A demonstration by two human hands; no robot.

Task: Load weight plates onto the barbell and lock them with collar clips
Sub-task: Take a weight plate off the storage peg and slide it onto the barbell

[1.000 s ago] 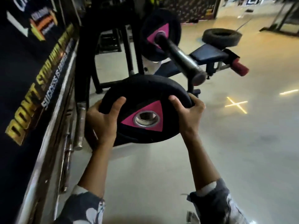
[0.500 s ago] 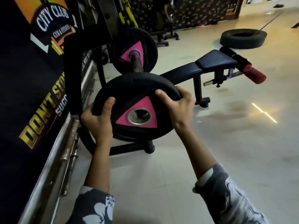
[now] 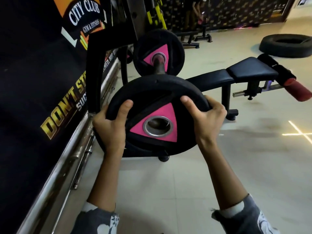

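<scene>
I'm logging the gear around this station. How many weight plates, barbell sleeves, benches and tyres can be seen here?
Weight plates: 2, one held plate gripped by the left hand and right hand, one loaded plate further along the bar
Barbell sleeves: 1
Benches: 1
Tyres: 1
Total: 5
</scene>
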